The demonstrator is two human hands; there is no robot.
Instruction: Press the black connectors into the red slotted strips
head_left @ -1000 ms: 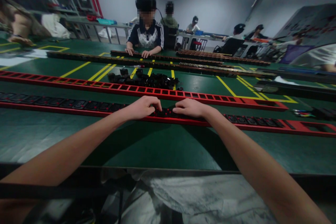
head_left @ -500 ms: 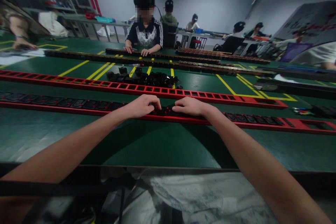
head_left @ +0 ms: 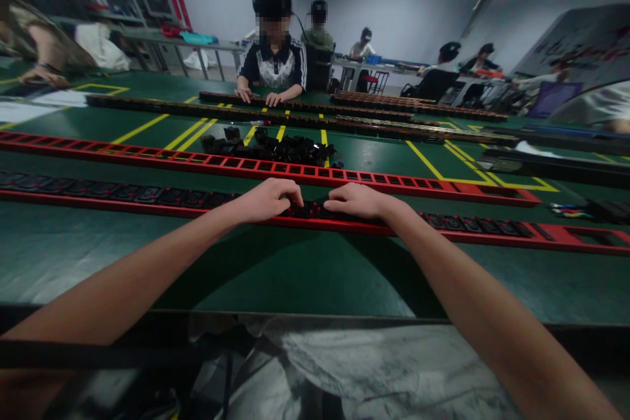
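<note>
A long red rail (head_left: 552, 233) lies across the green table in front of me, filled along most of its length with black square inserts (head_left: 147, 194) that bear small red dots. Over the middle of it, my left hand (head_left: 266, 200) is curled, with thumb and index finger bent down at a black insert (head_left: 306, 210) between my hands. My right hand (head_left: 357, 200) is closed over the rail just to the right, fingertips pointing left. What its fingers grip, if anything, is hidden. Both hands touch the rail area and are a short gap apart.
Behind the rail runs a second red rail (head_left: 305, 174) with open cells. Loose black parts (head_left: 295, 147) lie in a pile beyond it. Farther back are long dark strips (head_left: 394, 125) and a person (head_left: 273, 62) at work. Cables (head_left: 571, 210) lie on the right.
The view has shifted very slightly. Both hands stay at the same spot on the rail, with hardly any visible change in their fingers.
</note>
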